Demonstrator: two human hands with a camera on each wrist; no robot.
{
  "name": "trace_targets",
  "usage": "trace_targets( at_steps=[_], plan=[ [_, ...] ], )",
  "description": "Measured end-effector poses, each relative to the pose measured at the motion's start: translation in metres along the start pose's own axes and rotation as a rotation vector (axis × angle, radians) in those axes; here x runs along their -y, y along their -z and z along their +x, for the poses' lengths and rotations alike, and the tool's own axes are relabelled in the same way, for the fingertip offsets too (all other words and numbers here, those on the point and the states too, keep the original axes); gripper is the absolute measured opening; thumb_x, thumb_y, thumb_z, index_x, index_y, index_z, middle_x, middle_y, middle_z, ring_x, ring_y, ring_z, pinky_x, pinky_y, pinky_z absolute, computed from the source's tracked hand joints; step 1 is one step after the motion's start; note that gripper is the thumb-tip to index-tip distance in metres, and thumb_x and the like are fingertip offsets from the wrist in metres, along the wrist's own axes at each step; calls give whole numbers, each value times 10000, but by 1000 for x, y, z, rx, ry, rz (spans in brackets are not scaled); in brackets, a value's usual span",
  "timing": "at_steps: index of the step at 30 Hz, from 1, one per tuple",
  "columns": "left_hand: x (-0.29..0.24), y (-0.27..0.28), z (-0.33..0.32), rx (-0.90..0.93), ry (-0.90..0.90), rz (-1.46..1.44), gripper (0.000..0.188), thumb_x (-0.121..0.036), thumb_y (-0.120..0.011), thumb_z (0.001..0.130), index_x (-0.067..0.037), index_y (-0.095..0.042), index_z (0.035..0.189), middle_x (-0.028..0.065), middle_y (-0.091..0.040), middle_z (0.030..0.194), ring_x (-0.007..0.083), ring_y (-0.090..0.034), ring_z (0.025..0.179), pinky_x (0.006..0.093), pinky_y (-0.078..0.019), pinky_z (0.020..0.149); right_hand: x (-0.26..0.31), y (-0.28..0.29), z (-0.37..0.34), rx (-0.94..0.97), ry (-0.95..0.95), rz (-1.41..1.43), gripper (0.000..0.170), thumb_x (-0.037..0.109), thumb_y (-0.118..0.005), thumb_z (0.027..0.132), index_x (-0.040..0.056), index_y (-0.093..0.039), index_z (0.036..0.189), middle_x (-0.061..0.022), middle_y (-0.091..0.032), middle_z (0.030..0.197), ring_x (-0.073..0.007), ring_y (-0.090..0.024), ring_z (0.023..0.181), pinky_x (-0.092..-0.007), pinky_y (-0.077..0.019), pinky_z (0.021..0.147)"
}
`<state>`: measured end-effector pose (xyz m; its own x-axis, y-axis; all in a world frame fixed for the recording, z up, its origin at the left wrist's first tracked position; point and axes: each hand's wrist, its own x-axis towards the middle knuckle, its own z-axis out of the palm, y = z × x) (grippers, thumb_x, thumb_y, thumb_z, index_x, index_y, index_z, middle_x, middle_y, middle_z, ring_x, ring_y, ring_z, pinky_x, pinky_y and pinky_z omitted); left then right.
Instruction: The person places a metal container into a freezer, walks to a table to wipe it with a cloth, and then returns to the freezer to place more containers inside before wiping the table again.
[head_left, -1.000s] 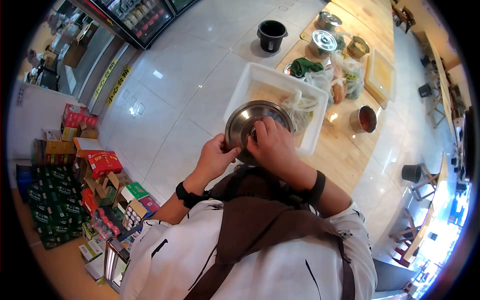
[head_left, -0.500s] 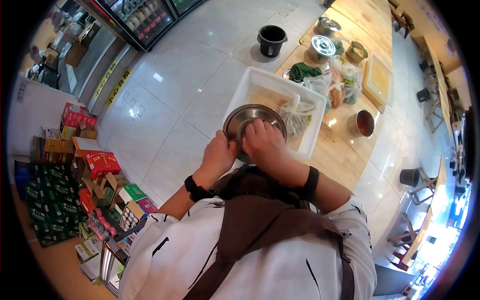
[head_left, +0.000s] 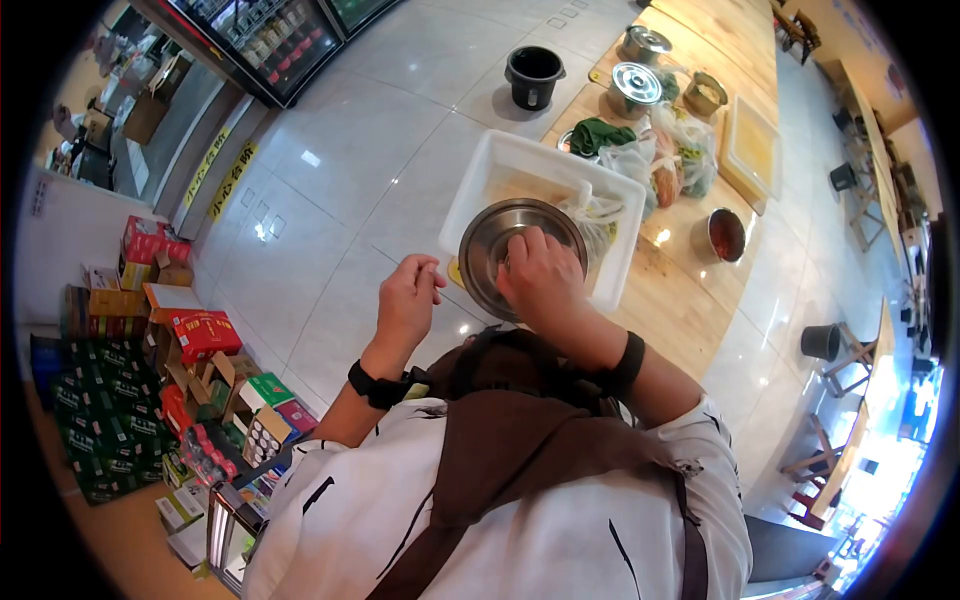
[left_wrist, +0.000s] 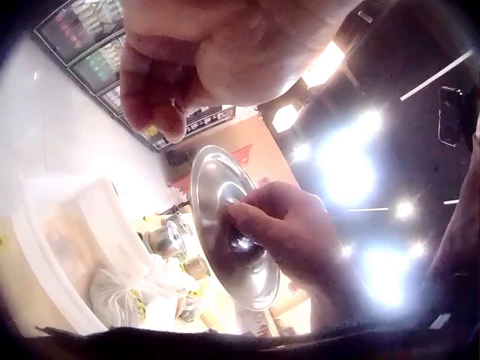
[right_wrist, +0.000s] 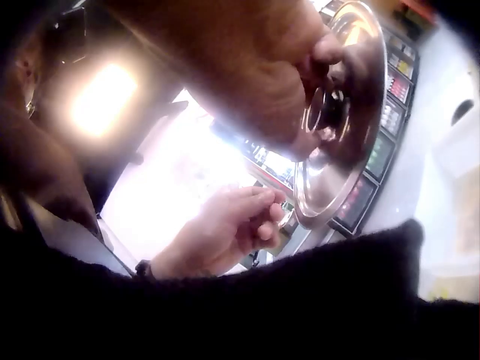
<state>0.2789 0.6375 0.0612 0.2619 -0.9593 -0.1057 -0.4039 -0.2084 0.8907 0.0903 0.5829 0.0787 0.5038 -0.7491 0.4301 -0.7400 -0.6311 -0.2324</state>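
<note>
A round steel lid (head_left: 487, 262) stands tilted in front of the body, its rim overlapping the near end of a white plastic tub (head_left: 628, 250) in the head view. My right hand (head_left: 542, 275) grips the lid by the knob at its middle, fingers bent around it; the right wrist view shows the dark knob (right_wrist: 328, 109) under the fingertips. My left hand (head_left: 408, 300) is held apart from the lid, to its left, with loosely curled fingers (right_wrist: 259, 214) and nothing visible in them. A knotted clear plastic bag (left_wrist: 116, 296) lies in the tub.
On the wooden table (head_left: 675, 320) sit lidded steel pots (head_left: 636, 88), bags of vegetables (head_left: 690, 150), a steel pot with red contents (head_left: 720, 236) and a shallow box (head_left: 752, 150). A black bucket (head_left: 534, 78) is beyond the tub. Cartons (head_left: 205, 335) are stacked at left.
The left hand has come off the lid's rim and drawn away to the left. The right hand keeps its hold on the knob, and the lid has shifted slightly right.
</note>
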Motion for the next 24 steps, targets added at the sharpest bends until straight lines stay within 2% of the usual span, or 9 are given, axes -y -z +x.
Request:
trace_targets(
  at_steps=[3,5,8,12,15,17,20,22,24],
  plan=[
    [-2,-8,-1,67,76,-80,167,-110,-570,873,19,-565,980,67,-597,811,97,-525,589,229,-452,561,1,2,-2,23,-23,36,158,154,-605,699,58,-496,760,-85,-489,770,-243,-542,699,-359,-443,590],
    [0,-15,0,19,-162,-12,264,-59,-659,795,2,-566,1034,53,-580,808,101,-524,626,238,-470,599,2,5,-3,56,-41,68,195,179,-631,708,56,-492,770,-86,-491,793,-251,-543,728,-367,-452,608],
    [-10,-20,0,-41,-270,91,366,-24,-705,729,-21,-569,1069,47,-562,796,110,-520,650,247,-476,623,5,6,-5,66,-22,103,189,175,-629,703,55,-499,768,-89,-498,798,-255,-545,732,-365,-453,611],
    [-19,-21,-2,-10,-317,190,370,-16,-714,704,-30,-581,1049,50,-553,795,126,-518,630,253,-473,611,0,7,-10,31,54,85,136,149,-596,688,54,-520,749,-86,-499,764,-240,-552,708,-349,-449,596],
    [-12,-21,-1,9,-270,200,253,-47,-709,720,-22,-603,949,59,-557,751,143,-520,601,264,-465,581,-4,9,-15,60,84,105,139,154,-599,688,54,-525,752,-88,-502,762,-240,-551,709,-351,-449,592],
    [-9,-22,3,6,-375,324,140,-105,-678,765,-9,-601,831,70,-554,673,160,-518,556,270,-451,549,-7,10,-18,80,85,108,140,157,-600,687,56,-528,753,-90,-505,760,-241,-550,709,-352,-449,591],
    [2,-30,10,-43,-462,458,163,-156,-608,831,-3,-587,778,89,-545,615,179,-507,514,278,-430,516,-15,4,-27,106,39,206,141,159,-603,683,58,-540,758,-105,-519,766,-256,-560,695,-370,-460,592],
    [30,-38,21,-126,-415,394,185,-164,-534,884,-14,-589,793,62,-532,594,146,-490,493,270,-408,481,-27,-5,-35,135,45,256,203,192,-628,663,56,-509,755,-104,-494,746,-279,-550,673,-392,-448,576],
    [18,-39,19,-124,-147,138,195,-170,-489,914,-17,-583,837,39,-528,618,102,-479,498,252,-394,459,-52,-8,-48,157,-63,247,206,207,-625,669,58,-519,764,-110,-507,753,-288,-555,678,-400,-451,580]
  ],
)
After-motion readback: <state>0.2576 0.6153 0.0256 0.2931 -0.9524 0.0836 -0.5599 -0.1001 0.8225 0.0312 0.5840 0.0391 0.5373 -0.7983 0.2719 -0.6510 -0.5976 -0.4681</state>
